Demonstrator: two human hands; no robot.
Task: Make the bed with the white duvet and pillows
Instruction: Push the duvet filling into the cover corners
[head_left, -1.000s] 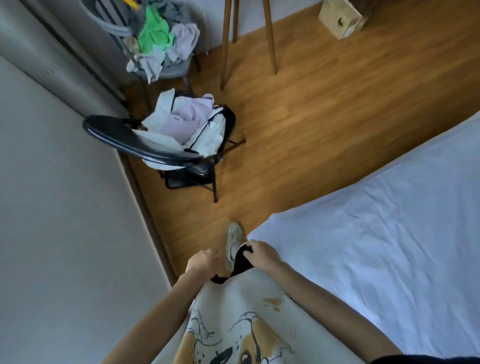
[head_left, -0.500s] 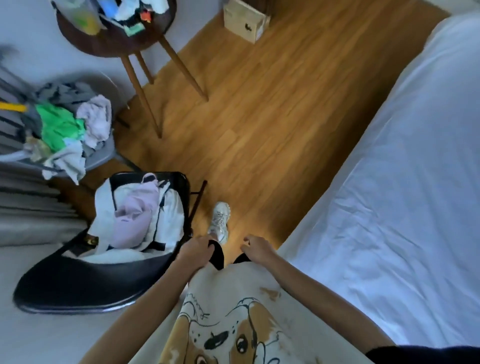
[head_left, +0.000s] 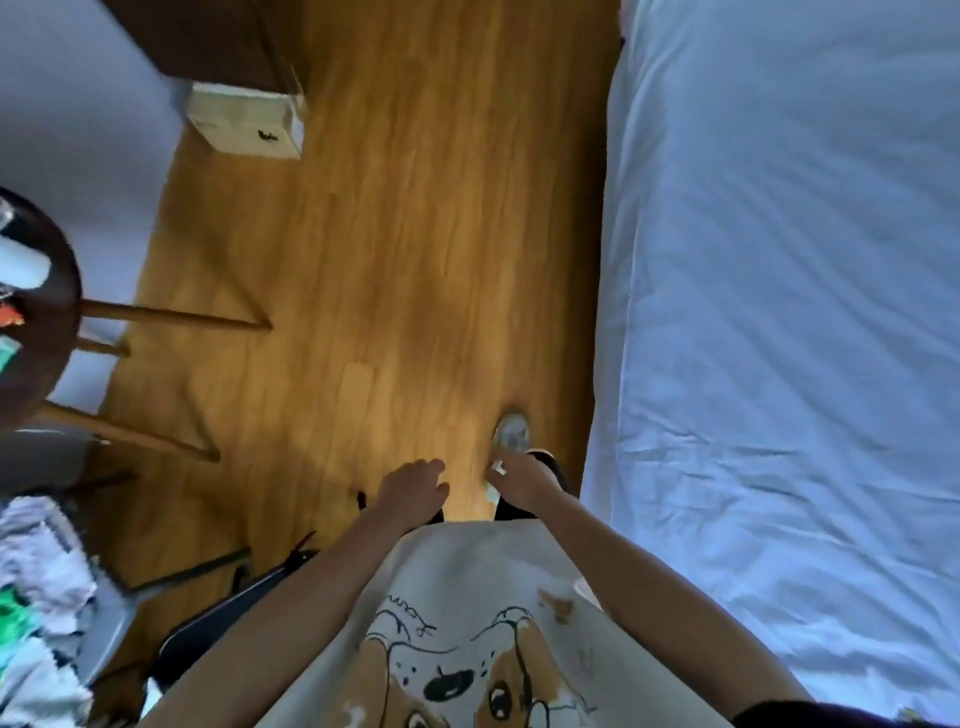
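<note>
Two bare hands hang in front of the person's waist, the left hand (head_left: 413, 486) loose and empty, while the right hand (head_left: 519, 480) may pinch something small and pale, too blurred to tell. The wide white-sheeted bed (head_left: 779, 338) lies just right of them, beside the brown wooden plank floor (head_left: 415, 234).

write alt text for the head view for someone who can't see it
Looking down, a person's left hand and right hand hang empty in front of their dog-print shirt, beside a bed under a wrinkled white sheet on the right. Wooden floor stretches ahead, with a small box by the wall.
</note>
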